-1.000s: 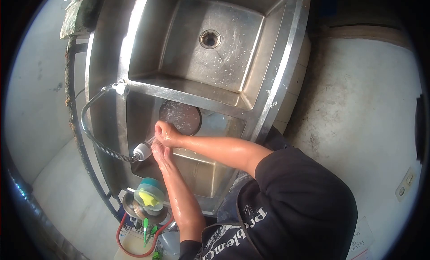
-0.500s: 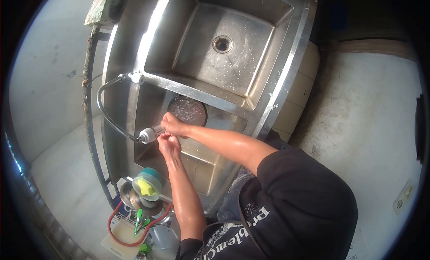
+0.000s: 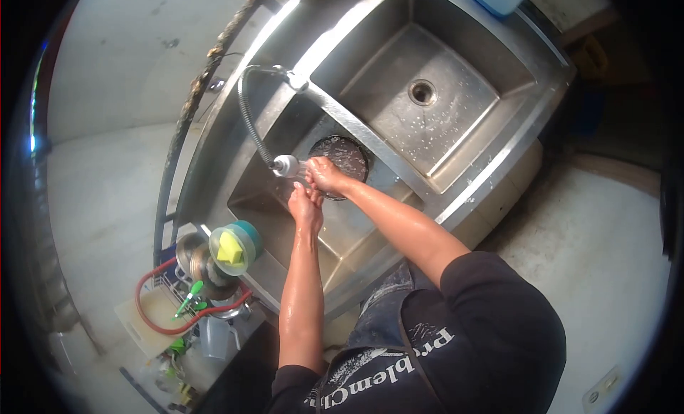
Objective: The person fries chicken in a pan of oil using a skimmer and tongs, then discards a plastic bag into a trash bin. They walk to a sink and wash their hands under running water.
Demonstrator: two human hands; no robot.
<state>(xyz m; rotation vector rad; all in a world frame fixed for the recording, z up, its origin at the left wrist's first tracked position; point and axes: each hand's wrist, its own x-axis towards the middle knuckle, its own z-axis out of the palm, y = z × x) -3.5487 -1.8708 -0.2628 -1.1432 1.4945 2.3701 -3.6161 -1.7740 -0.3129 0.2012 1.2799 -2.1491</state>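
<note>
Both my hands are together under the white tap head [image 3: 287,166], over the left basin [image 3: 340,236] of a steel double sink. Water runs from the tap onto them. My right hand [image 3: 325,175] has its fingers curled in, closest to the stream. Just below it, my left hand [image 3: 306,206] is closed too, with the thumb up. The hands touch or nearly touch; anything within the fingers is too small or hidden to make out. Beyond them in the basin, a round dark pan-like thing [image 3: 342,149] has bubbly water on it, partly covered by my right hand.
A flexible metal hose [image 3: 247,115] feeds the tap head. The right basin [image 3: 456,111] has a drain and white specks. Left of the sink stand a clear tub with a yellow sponge [image 3: 229,249], metal bowls, a red hose [image 3: 146,306] and a white board [image 3: 146,321].
The view has turned and shifted, so the sink and hands appear farther right and tilted. A blue container has come into view at the top. My hands stay together under the running water.
</note>
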